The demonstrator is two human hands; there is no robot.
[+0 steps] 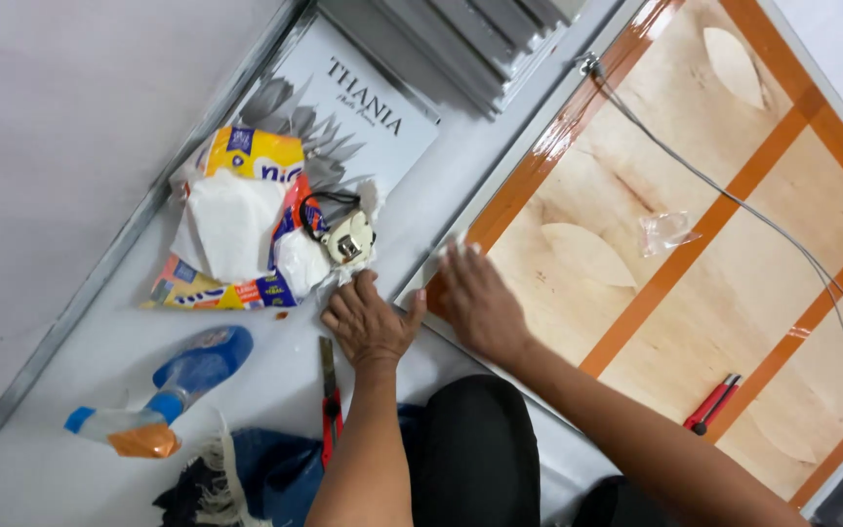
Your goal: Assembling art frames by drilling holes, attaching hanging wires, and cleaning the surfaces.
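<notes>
Glossy tan panel [695, 195], orange-striped, flat on grey floor
</notes>
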